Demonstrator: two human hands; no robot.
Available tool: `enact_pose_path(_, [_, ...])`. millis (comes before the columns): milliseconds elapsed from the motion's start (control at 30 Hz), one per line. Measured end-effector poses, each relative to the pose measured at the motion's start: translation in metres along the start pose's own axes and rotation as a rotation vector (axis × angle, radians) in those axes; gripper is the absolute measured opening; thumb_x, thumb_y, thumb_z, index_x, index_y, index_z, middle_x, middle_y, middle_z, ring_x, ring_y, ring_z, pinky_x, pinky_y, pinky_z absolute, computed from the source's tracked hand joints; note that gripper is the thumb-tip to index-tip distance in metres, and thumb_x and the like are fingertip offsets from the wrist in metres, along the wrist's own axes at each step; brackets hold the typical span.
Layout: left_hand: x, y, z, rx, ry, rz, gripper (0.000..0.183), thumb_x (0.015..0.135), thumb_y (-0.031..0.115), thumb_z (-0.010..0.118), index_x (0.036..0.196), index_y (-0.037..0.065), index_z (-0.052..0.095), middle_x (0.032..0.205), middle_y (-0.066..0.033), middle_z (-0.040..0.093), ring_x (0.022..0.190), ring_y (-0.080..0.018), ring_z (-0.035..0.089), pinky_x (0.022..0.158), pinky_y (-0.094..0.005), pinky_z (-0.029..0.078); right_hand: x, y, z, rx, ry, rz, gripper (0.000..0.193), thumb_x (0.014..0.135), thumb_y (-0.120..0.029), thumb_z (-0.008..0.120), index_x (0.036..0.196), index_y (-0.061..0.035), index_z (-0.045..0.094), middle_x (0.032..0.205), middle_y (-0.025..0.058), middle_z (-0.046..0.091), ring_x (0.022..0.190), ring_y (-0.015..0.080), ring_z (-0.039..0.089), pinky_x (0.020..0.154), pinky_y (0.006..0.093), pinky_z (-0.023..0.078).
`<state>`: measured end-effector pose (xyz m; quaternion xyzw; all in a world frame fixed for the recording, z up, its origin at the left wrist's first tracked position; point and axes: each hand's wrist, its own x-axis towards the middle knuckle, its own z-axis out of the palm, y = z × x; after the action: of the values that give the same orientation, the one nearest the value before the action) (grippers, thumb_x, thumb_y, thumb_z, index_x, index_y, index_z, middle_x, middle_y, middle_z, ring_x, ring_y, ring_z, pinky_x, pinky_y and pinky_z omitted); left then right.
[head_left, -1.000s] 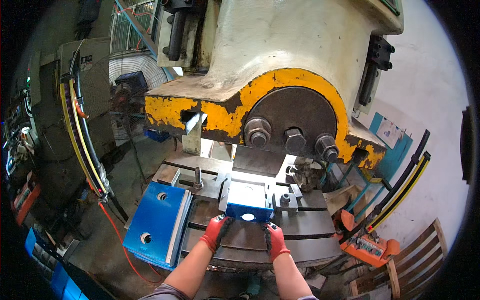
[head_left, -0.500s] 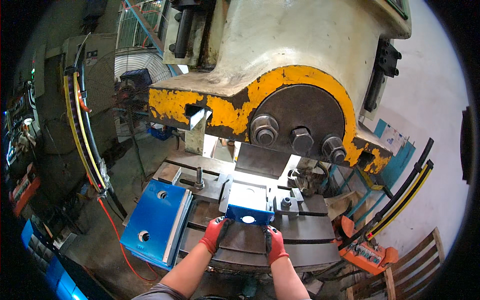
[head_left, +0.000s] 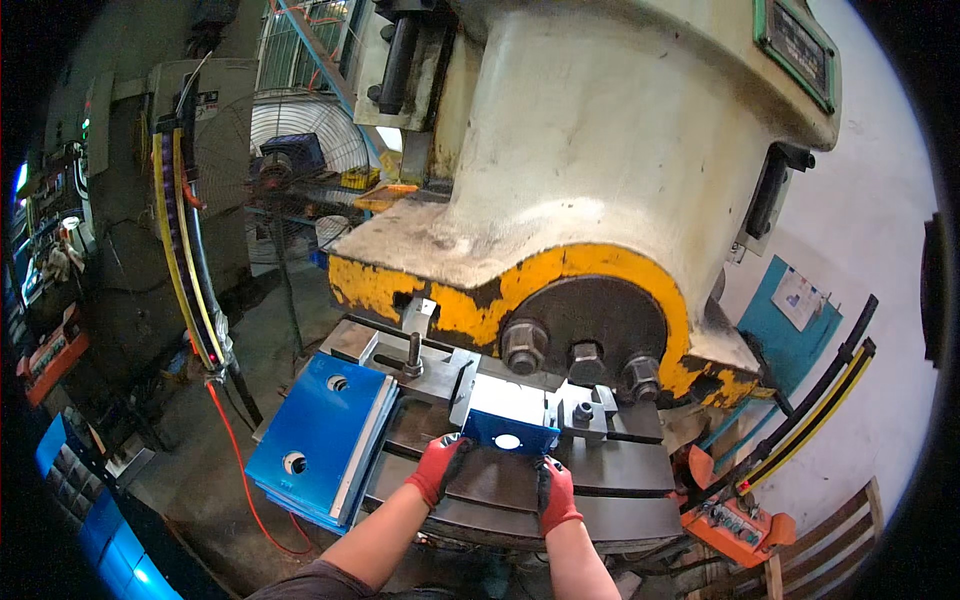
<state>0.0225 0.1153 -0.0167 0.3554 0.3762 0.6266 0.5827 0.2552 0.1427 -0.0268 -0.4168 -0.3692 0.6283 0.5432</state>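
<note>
The blue metal part [head_left: 483, 428] sits back from the front edge of the press bed [head_left: 620, 512]; the left hand [head_left: 438, 469] and right hand [head_left: 556, 495], fingers curled, meet its near corners, whether gripping I cannot tell; blue plates [head_left: 322, 425] stack along the bed's left edge

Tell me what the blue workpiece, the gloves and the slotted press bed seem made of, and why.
Blue workpiece: probably sheet metal, painted or film-covered; its front is flat, evenly blue, with a clean round hole.
Gloves: likely red fabric, dark and perhaps rubber-coated palm-side; texture unclear.
Press bed: bare metal, probably steel or iron; grey sheen, straight slots.
</note>
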Motion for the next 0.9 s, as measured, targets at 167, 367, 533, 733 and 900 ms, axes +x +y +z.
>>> enact_pose_path(167, [-0.003,0.001,0.009,0.215,0.093,0.040,0.018,0.084,0.020,0.059,0.082,0.003,0.065,0.074,-0.0026,0.062,0.065,-0.0103,0.056,0.059,-0.0264,0.044,0.011,0.008,-0.017,-0.028,-0.006,-0.009,0.013,0.085,-0.018,0.060,0.080,-0.0064,0.063,0.068,-0.0019,0.059,0.056,0.0076,0.053,0.051,0.0235,0.040])
enact_pose_path(367, [0.005,-0.015,-0.004,0.498,0.134,0.297,0.022,0.083,0.023,0.061,0.087,0.001,0.064,0.077,-0.0063,0.063,0.070,-0.0150,0.058,0.063,-0.0295,0.045,0.005,0.003,0.000,-0.024,0.002,-0.046,0.015,0.084,-0.020,0.063,0.080,-0.0062,0.065,0.068,-0.0042,0.058,0.056,0.0055,0.050,0.052,0.0222,0.038])
enact_pose_path(533, [-0.001,-0.009,-0.003,0.534,0.055,0.263,0.029,0.083,0.025,0.061,0.092,-0.002,0.062,0.082,-0.0096,0.063,0.072,-0.0164,0.059,0.066,-0.0284,0.046,0.015,0.013,-0.014,-0.033,-0.031,-0.047,0.015,0.083,-0.021,0.064,0.084,-0.0056,0.067,0.069,-0.0055,0.058,0.058,0.0045,0.049,0.054,0.0217,0.038])
enact_pose_path(733, [-0.017,0.017,0.014,1.087,0.386,0.114,0.058,0.078,0.043,0.062,0.113,-0.002,0.054,0.106,-0.0204,0.060,0.098,-0.0314,0.058,0.085,-0.0382,0.045,0.017,0.019,-0.017,-0.104,-0.014,-0.073,0.016,0.083,-0.019,0.063,0.089,-0.0046,0.067,0.070,-0.0058,0.057,0.059,0.0043,0.047,0.054,0.0217,0.037])
enact_pose_path(900, [-0.026,0.041,0.026,1.207,0.457,0.300,0.073,0.075,0.047,0.064,0.123,-0.004,0.044,0.120,-0.0240,0.050,0.112,-0.0354,0.048,0.095,-0.0400,0.039,-0.003,0.003,-0.001,-0.008,-0.009,-0.040,0.016,0.083,-0.016,0.063,0.095,-0.0046,0.065,0.072,-0.0051,0.057,0.058,0.0053,0.048,0.055,0.0220,0.038])
